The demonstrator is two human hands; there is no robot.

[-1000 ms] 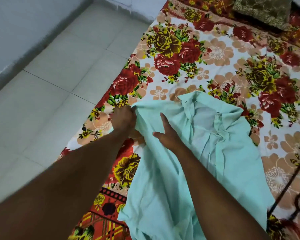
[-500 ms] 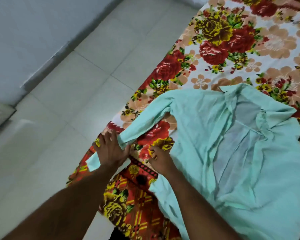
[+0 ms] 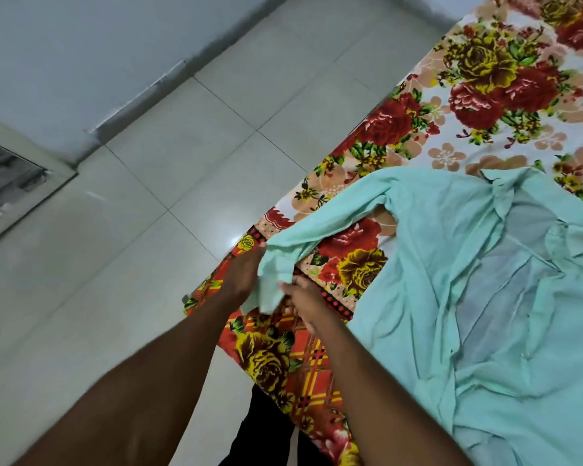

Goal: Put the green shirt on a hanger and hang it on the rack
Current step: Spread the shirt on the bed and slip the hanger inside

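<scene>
The green shirt point(image 3: 435, 264) lies spread front-open on a floral bedsheet point(image 3: 505, 89), its collar toward the far right. One long sleeve stretches left to the bed's near edge. My left hand point(image 3: 241, 280) grips the sleeve's cuff end from the left side. My right hand point(image 3: 303, 297) pinches the same cuff from the right, fingers closed on the cloth. No hanger or rack shows in the view.
Pale floor tiles point(image 3: 182, 163) fill the left half, bounded by a grey wall point(image 3: 64, 55). A framed opening point(image 3: 11, 183) sits at the far left. The bed's edge runs diagonally from the top right down to the bottom centre.
Both hands slid from the shirt's body out along the left sleeve to its cuff, drawing the sleeve straight. The view has swung left, showing more floor.
</scene>
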